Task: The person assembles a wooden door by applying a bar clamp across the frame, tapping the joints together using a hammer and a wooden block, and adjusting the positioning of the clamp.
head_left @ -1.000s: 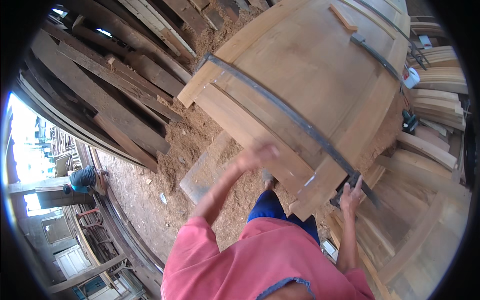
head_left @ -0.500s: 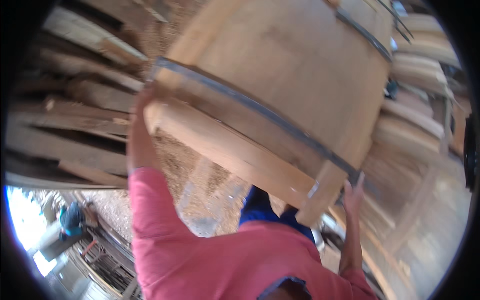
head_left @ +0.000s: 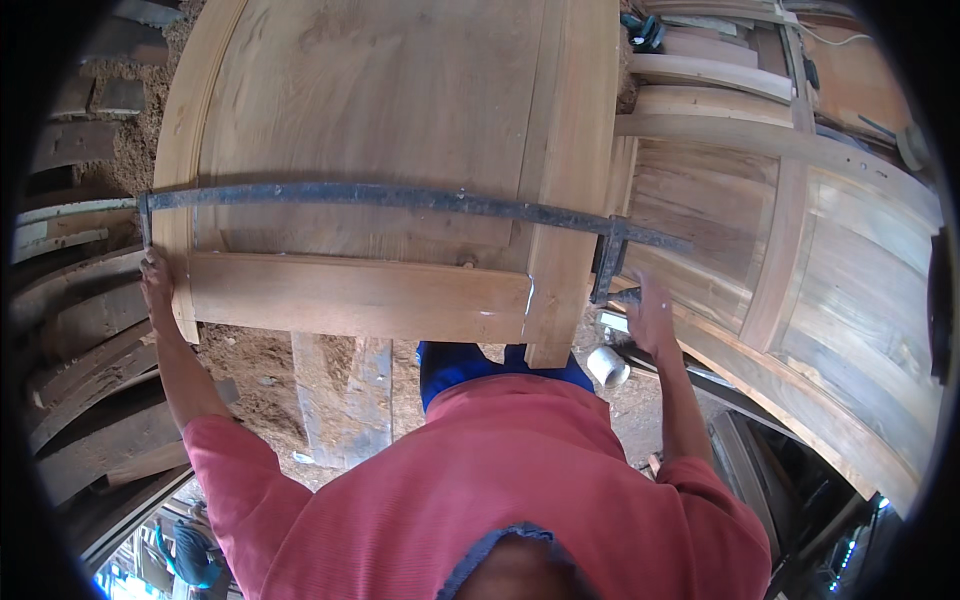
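Observation:
A pale wooden panel door (head_left: 370,120) lies in front of me, with a rail (head_left: 360,292) across its near end and a long stile (head_left: 572,130) on the right. A dark metal bar clamp (head_left: 400,196) spans its width. My left hand (head_left: 157,282) is at the door's left edge, fingers bent around the lower end of the clamp's jaw (head_left: 146,222); the edge partly hides the grip. On the right, my right hand (head_left: 652,312) closes on the screw handle (head_left: 626,296) under the clamp's sliding head (head_left: 610,255).
Another panelled door (head_left: 770,230) stands at the right, with stacked boards (head_left: 715,80) beyond it. Rough planks (head_left: 90,330) lie along the left. A white cylindrical container (head_left: 607,367) sits by my legs on the sawdust-covered floor (head_left: 255,375).
The view has swung, so the door and clamp now appear nearly level instead of slanted. My right hand, open beside the clamp before, now holds its handle. My left hand stays at the left jaw.

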Available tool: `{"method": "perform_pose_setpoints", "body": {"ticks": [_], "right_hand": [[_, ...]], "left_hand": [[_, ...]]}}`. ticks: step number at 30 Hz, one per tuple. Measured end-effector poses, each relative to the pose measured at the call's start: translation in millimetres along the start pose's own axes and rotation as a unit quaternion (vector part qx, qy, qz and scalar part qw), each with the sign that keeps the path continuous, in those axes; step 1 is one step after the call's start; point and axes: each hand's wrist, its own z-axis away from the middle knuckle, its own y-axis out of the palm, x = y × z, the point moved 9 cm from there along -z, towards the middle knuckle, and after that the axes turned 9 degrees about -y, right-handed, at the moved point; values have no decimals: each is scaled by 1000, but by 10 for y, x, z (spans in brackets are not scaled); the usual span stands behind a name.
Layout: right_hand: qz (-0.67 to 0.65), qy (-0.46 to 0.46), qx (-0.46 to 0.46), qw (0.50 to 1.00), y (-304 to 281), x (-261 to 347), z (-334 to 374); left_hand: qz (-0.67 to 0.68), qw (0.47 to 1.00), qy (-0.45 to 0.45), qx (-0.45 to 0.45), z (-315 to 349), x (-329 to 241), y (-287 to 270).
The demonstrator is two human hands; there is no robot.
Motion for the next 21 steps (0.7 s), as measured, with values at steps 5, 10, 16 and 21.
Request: {"method": "perform_pose_setpoints", "body": {"ticks": [5,10,16,21], "right_hand": [[153,14,5,988,156,-50,177],[25,74,83,993,490,-572,-207],[-23,21,456,890,697,-507,-356],[-25,-44,85,995,278,-394,-133]], "left_hand": [[39,996,-56,65,-66,-27,177],[8,998,-29,50,-52,132,321],[68,987,-125,74,-89,285,280],[184,891,-382,162,242,-69,19]]}}
